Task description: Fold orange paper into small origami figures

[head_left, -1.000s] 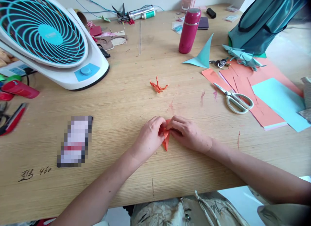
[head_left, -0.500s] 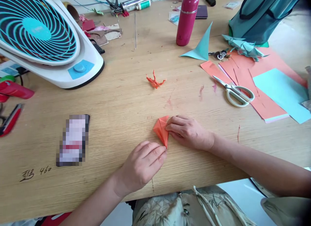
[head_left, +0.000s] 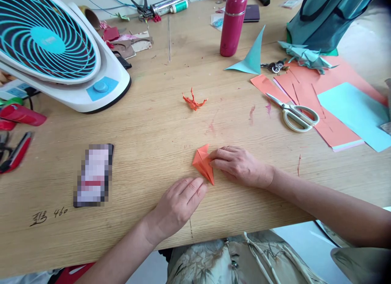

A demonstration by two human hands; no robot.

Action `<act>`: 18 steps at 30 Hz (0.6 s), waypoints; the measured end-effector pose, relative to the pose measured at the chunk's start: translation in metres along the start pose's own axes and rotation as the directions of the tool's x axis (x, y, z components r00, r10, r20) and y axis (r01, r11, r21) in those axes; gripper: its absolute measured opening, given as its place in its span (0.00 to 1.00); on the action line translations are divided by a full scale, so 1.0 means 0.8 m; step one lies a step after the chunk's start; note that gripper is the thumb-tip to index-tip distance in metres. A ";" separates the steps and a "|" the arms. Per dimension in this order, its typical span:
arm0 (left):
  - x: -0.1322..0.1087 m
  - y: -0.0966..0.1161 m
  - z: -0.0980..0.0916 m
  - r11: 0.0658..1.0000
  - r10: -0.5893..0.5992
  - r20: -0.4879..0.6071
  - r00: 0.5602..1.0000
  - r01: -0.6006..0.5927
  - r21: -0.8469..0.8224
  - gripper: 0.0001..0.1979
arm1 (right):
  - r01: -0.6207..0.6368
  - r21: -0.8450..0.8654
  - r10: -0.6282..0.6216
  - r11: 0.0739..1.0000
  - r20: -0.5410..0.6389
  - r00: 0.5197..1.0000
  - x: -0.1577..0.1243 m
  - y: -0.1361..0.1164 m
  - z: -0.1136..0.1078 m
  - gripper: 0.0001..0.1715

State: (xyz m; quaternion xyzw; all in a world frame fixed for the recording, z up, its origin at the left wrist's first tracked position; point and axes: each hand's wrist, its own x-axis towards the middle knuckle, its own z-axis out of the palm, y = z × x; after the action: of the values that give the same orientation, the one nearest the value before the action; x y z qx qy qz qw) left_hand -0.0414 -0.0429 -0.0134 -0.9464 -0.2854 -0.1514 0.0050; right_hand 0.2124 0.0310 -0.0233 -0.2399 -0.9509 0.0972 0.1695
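A piece of folded orange paper [head_left: 203, 162], kite-like with a narrow tip toward me, lies on the wooden table. My right hand [head_left: 240, 164] grips its right edge between thumb and fingers; the thumb is mostly hidden. Just left of the lower tip, my left hand [head_left: 180, 204] rests with its fingers stretched out side by side, apparently off the paper. Beyond them stands a small orange origami figure [head_left: 194, 101] with thin pointed ends.
White-handled scissors [head_left: 297, 116] lie on orange sheets [head_left: 339, 129] and a blue sheet [head_left: 356, 113] at right. A fan [head_left: 100, 88] and phone [head_left: 94, 176] occupy the left. Farther back are a magenta flask [head_left: 232, 27], folded teal paper [head_left: 252, 58] and a bag [head_left: 324, 23].
My left fingertips have drawn back slightly from the paper's lower tip. The orange paper has turned a little, its tip swinging right, while my right hand stays on its edge.
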 end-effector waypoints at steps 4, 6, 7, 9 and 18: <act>0.002 0.001 0.001 0.999 -0.004 0.040 0.999 0.002 0.040 0.21 | 0.016 0.014 -0.017 1.000 0.031 0.999 -0.004 0.000 -0.004 0.15; 0.007 -0.001 -0.002 0.998 -0.026 0.032 0.999 0.024 0.062 0.21 | 0.031 0.026 -0.032 0.999 0.045 0.998 -0.006 0.000 -0.006 0.16; 0.012 -0.004 -0.004 0.996 -0.044 0.016 0.999 0.043 0.073 0.20 | 0.039 0.032 -0.040 0.999 0.051 0.998 -0.007 0.000 -0.007 0.17; 0.022 -0.012 -0.007 0.993 -0.076 -0.017 0.997 0.077 0.085 0.20 | 0.051 0.043 -0.054 0.998 0.063 0.997 -0.010 0.001 -0.008 0.19; 0.052 -0.044 0.013 1.000 -0.029 0.065 0.997 0.029 0.006 0.17 | 0.083 0.087 -0.087 0.993 0.055 0.995 -0.018 -0.001 -0.011 0.21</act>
State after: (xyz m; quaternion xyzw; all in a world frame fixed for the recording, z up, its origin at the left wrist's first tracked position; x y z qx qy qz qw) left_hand -0.0249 0.0101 -0.0145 -0.9466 -0.2994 -0.1197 -0.0043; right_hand 0.2275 0.0243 -0.0192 -0.1889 -0.9598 0.1370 0.1557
